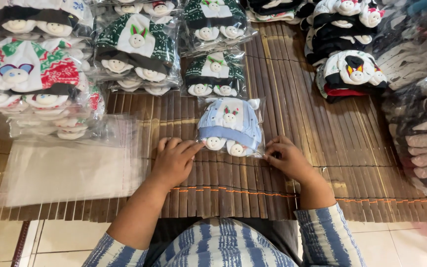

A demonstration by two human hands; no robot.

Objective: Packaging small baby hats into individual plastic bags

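Left hand [174, 160] lies palm down on the bamboo mat [322, 143], fingers close together and nearly straight — fingertips touching the lower left edge of the clear bag with a light blue baby set [230, 126]. Nothing gripped, just pressing at the bag's corner. Right hand [287, 158] is at the bag's lower right corner, fingers curled in narrow, thumb and forefinger pinching the plastic edge. The bag lies flat on the mat between the two hands, just above them, small round white toy faces at its bottom end. Directly behind it, two dark green sets in bags [215, 74], touching in a row. Left of the left hand, a stack of empty clear bags [65, 170] on the mat. Further left, a pile of red-and-green bagged sets [30, 79]. Upper right — loose black and white sets [354, 69], well apart from the hands.
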